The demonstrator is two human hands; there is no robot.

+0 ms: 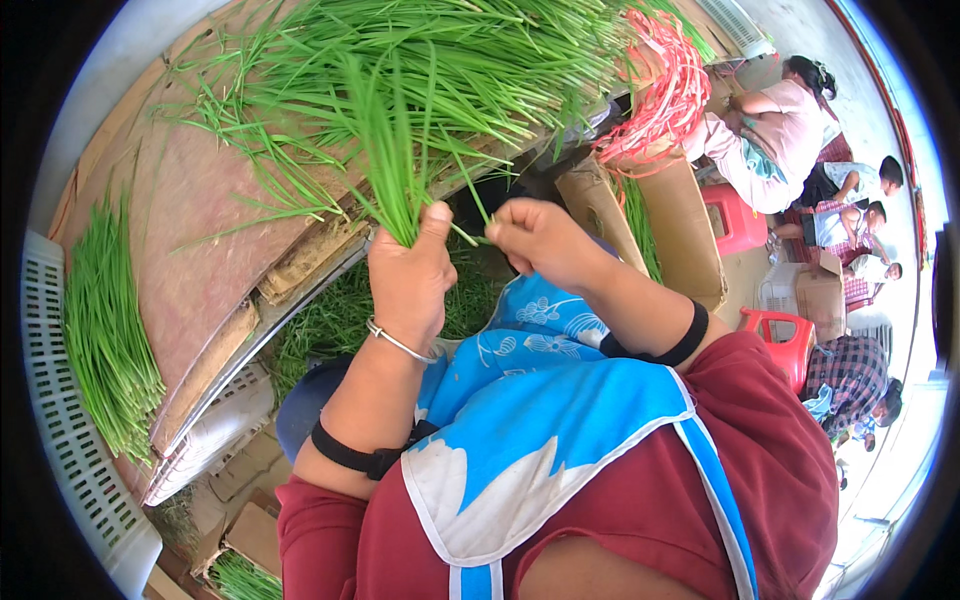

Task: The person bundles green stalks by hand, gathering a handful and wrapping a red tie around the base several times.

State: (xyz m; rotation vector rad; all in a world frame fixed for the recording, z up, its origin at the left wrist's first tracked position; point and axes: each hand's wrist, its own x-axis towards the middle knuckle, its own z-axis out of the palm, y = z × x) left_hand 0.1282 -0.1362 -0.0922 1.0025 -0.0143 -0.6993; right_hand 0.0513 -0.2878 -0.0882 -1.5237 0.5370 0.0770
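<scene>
My left hand (412, 274), with a metal bangle at the wrist, is closed around a bunch of long green leaves (390, 172), likely garlic chives, their tips fanning upward. Just to its right, my right hand (536, 240) pinches a few thin stalks (474, 191) between thumb and fingers. Beyond both hands, a large heap of the same greens (450, 67) covers the far part of the wooden table (202, 187). Loose leaves (281, 169) lie between the heap and the table's near edge.
A neat pile of greens (109, 330) lies by a white plastic crate (56, 390) at left. Pink-red plastic ties (664, 97) hang at the table's right end. Cardboard boxes (679, 232), red stools (784, 341) and several seated people (787, 135) are to the right. Leaf scraps (322, 330) lie below.
</scene>
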